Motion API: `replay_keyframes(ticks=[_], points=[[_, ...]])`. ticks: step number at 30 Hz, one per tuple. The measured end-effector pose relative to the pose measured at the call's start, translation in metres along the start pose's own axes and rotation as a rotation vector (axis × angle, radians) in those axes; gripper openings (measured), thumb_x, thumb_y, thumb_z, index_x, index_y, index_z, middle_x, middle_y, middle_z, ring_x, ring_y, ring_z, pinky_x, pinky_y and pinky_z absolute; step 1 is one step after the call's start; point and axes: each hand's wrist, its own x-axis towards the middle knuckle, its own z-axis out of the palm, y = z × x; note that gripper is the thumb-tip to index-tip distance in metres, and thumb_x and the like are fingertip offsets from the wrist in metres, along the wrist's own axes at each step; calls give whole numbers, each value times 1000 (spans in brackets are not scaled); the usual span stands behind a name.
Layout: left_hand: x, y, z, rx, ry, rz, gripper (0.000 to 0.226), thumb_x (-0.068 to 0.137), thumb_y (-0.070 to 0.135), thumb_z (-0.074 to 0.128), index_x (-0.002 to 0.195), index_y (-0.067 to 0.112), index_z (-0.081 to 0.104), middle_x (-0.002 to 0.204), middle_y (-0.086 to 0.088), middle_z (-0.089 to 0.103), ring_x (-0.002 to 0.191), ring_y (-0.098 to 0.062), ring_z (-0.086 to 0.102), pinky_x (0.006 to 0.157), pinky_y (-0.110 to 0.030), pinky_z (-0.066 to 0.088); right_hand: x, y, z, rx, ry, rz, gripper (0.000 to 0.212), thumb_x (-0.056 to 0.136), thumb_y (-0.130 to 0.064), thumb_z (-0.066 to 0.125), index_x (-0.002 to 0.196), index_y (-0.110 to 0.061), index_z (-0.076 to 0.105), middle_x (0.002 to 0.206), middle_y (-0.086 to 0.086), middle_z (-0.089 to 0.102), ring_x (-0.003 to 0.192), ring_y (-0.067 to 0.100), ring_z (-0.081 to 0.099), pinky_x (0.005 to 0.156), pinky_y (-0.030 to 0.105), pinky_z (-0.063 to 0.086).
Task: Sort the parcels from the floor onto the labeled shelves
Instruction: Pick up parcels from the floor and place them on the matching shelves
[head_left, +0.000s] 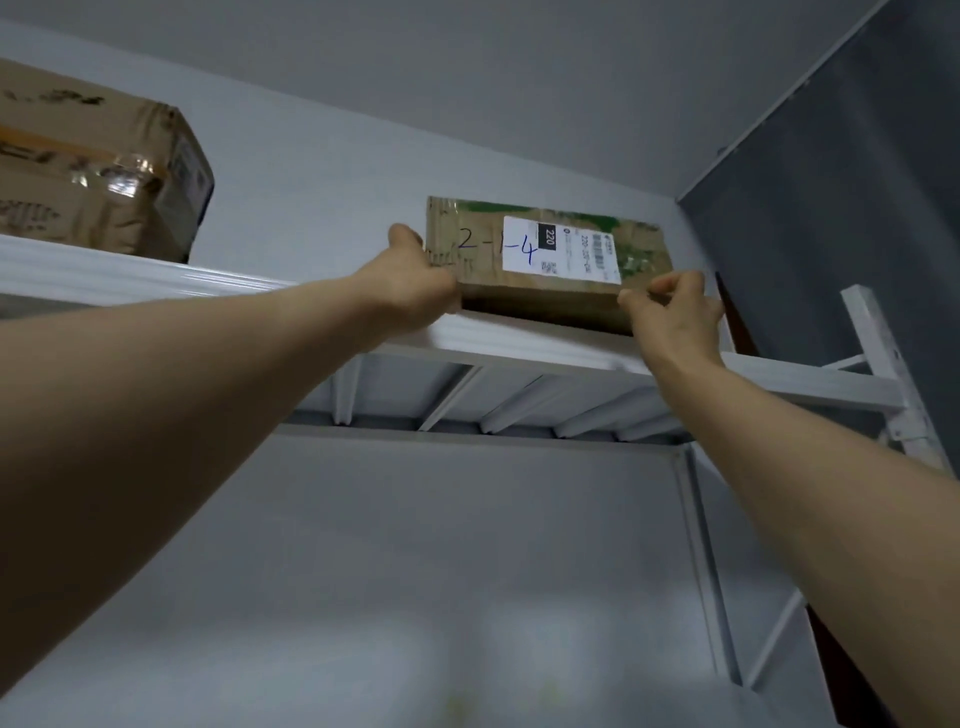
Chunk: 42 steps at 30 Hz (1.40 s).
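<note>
A flat brown cardboard parcel (545, 260) stands on its long edge on the top white shelf (519, 345), tilted back toward the wall. It bears a white shipping label and the handwritten mark "2-1-4". My left hand (415, 280) grips its lower left corner, thumb up along the left edge. My right hand (670, 306) pinches its lower right corner with curled fingers. Both arms reach upward.
A larger taped cardboard box (98, 166) sits on the same shelf at the far left. A white shelf upright (883, 364) stands at the right, next to a dark grey wall (831, 208). A lower shelf level shows blurred at the bottom.
</note>
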Motion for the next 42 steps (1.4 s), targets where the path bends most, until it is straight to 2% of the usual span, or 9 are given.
replay_keyframes(ticks=[2, 6, 10, 13, 17, 28, 34, 38, 42], points=[[-1, 0, 12, 136, -21, -27, 70, 77, 33, 60, 136, 17, 27, 95, -4, 53, 107, -34, 52, 94, -46, 45, 3, 10, 0, -68, -12, 51, 31, 89, -43, 57, 111, -27, 43, 117, 1, 31, 99, 27, 52, 91, 35, 40], [4, 9, 35, 398, 23, -104, 65, 77, 39, 57, 137, 27, 37, 130, -19, 44, 119, -42, 40, 94, -45, 35, 9, 25, -2, -243, -53, 89, 43, 86, -48, 58, 121, -31, 39, 128, 10, 39, 109, 30, 40, 104, 45, 35], [6, 21, 57, 430, 16, -79, 42, 75, 30, 51, 117, 28, 52, 123, -19, 39, 109, -35, 30, 91, -44, 29, 11, 34, -2, -374, -74, 51, 55, 88, -48, 55, 137, -31, 40, 147, 13, 32, 135, 36, 31, 112, 48, 25], [12, 23, 72, 474, -35, -8, 32, 74, 26, 46, 106, 25, 51, 125, -15, 48, 132, -33, 26, 113, -53, 16, 7, 36, 3, -448, -81, -66, 57, 88, -49, 53, 141, -30, 43, 155, 11, 27, 143, 35, 23, 115, 50, 20], [18, 26, 87, 524, -120, 96, 38, 65, 29, 40, 102, 28, 46, 107, -7, 45, 136, -31, 25, 115, -59, 0, 1, 39, 14, -495, -144, -213, 56, 89, -51, 51, 141, -30, 44, 152, 8, 35, 141, 31, 25, 113, 49, 20], [33, 38, 118, 520, -173, 168, 43, 62, 31, 43, 104, 28, 50, 93, -6, 43, 107, -25, 24, 99, -50, 20, 20, 61, 10, -539, -147, -128, 60, 89, -58, 46, 140, -28, 42, 143, 9, 46, 131, 32, 37, 103, 50, 30], [34, 37, 122, 541, -217, 152, 55, 58, 36, 43, 113, 33, 49, 122, -12, 48, 126, -34, 28, 98, -50, 21, 24, 66, 4, -583, -216, -102, 60, 94, -63, 36, 143, -29, 39, 146, 10, 43, 133, 33, 35, 104, 52, 30], [20, 33, 118, 494, -107, 256, 73, 58, 32, 40, 130, 26, 48, 126, -10, 52, 136, -29, 25, 113, -50, 12, 16, 54, 7, -577, -205, -103, 58, 95, -63, 33, 139, -26, 43, 143, 13, 45, 131, 35, 36, 103, 51, 30], [2, 23, 104, 548, -9, 339, 82, 59, 31, 43, 140, 17, 45, 128, -10, 56, 136, -29, 28, 110, -48, 18, -7, 25, 19, -519, -171, -176, 54, 97, -58, 35, 135, -23, 49, 138, 15, 48, 129, 36, 38, 105, 49, 30]])
